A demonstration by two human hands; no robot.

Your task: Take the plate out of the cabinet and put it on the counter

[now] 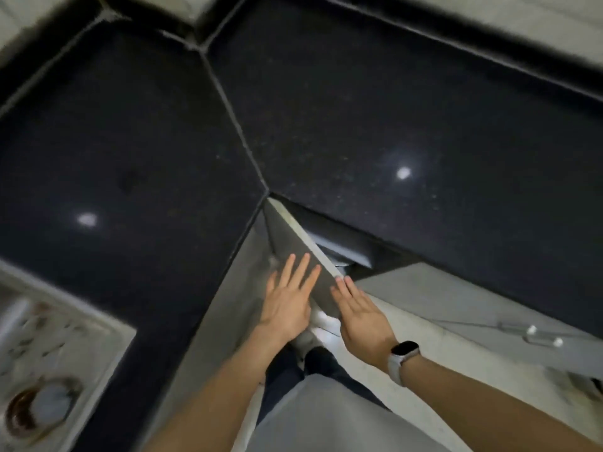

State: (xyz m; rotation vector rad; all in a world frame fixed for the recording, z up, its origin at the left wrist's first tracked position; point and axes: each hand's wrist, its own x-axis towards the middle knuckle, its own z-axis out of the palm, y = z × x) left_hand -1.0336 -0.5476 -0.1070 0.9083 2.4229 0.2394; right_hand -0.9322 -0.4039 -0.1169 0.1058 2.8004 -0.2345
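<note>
I look down at the inner corner of a black speckled counter (375,132). Below that corner a grey cabinet door (293,246) stands ajar, seen almost edge-on. My left hand (288,301) lies flat against the door's left face, fingers spread and holding nothing. My right hand (359,316), with a watch on the wrist, has its straight fingers touching the door's lower edge. In the dark gap behind the door a pale rounded shape (341,261) shows; I cannot tell whether it is the plate. The rest of the cabinet's inside is hidden.
A second grey cabinet front (456,298) with a metal handle (543,336) runs to the right under the counter. A steel sink (49,370) with a rusty drain sits at the lower left. Pale tiled walls border the counter's far edges.
</note>
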